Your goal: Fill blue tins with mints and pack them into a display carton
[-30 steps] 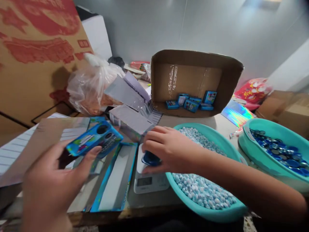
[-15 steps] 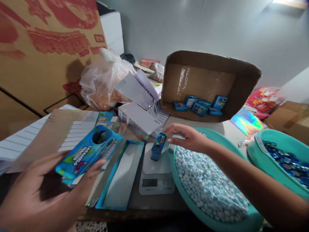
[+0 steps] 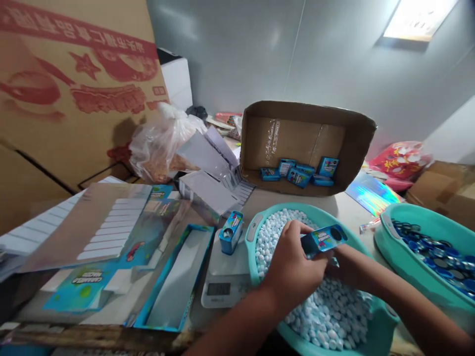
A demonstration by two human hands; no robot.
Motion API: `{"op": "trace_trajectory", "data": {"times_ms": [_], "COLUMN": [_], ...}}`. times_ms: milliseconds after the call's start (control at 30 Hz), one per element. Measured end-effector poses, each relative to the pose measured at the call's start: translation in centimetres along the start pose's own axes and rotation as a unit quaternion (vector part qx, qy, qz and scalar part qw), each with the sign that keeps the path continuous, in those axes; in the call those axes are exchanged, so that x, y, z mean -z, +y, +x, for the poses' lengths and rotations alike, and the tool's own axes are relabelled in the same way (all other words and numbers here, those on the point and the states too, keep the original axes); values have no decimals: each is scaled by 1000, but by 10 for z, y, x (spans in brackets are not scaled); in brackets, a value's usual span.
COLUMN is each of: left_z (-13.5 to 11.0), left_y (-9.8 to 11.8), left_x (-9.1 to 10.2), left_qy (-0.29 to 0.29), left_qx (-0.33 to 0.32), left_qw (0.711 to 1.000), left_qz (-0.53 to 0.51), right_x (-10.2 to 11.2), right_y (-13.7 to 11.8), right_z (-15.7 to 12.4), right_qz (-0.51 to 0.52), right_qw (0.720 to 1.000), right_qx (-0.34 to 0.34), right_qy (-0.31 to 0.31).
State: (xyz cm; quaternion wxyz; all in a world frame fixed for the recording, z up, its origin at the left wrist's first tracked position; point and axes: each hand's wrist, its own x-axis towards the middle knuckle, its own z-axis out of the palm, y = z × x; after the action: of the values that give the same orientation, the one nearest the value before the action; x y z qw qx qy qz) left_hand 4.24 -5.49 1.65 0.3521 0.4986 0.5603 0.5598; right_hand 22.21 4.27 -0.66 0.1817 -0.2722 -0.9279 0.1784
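Note:
My left hand (image 3: 293, 264) is closed around a blue candy box (image 3: 326, 238) with a dark round hole in its top, held tilted above a teal basin (image 3: 256, 220). White and pale blue candies (image 3: 326, 316) fill the basin. My right hand (image 3: 339, 267) is low over the candies, just below the box; its fingers are mostly hidden by the box and my left hand. Another blue candy box (image 3: 231, 232) stands upright on a white kitchen scale (image 3: 226, 264) beside the basin.
A long blue-edged tray (image 3: 181, 282) lies left of the scale, near printed sheets (image 3: 89, 282). Behind the basin, an upturned cardboard carton (image 3: 297, 133) holds several blue boxes. A second teal basin (image 3: 393, 217) with blue lids is at right. A bag (image 3: 159, 143) stands back left.
My left hand has carried the blue box from the left to over the candy basin. My right hand has moved from the box on the scale down to the candies.

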Motion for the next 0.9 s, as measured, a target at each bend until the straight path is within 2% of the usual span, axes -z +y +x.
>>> {"op": "trace_trajectory", "data": {"times_ms": [67,100,233,367,467,567,700,800,900], "left_z": [-2,-3,-5,-1,3,5,7,8,7], "left_y": [-7,-10,-16,-15,-14,-14,-16,-13,-8], "left_x": [-8,-9,-3,3,5,6,8,9,10], "left_qy": [-12,-20,-72,-88,-95,-94,-95,-106,-105], "left_qx": [11,-1,-27,-20,-13,-8,-5,5,35], "left_qw": [1000,1000,997,996,995,995,994,993,993], "left_qz": [-20,-20,0,12,21,31,46,44,50], "right_x": [2,4,6,4,12,34,78,105,113], "right_y": [3,5,13,10,3,-7,-26,-44,-60], "right_z": [-5,-7,-11,-7,-3,1,12,25,43], "right_qz": [45,53,22,12,-26,-35,51,72,21], "right_qw": [995,992,990,988,985,978,972,976,979], "right_qx": [-28,-51,-117,-139,-168,-206,-224,-202,-193], "right_qy": [-82,-101,-79,-61,-34,18,56,29,-57]}}
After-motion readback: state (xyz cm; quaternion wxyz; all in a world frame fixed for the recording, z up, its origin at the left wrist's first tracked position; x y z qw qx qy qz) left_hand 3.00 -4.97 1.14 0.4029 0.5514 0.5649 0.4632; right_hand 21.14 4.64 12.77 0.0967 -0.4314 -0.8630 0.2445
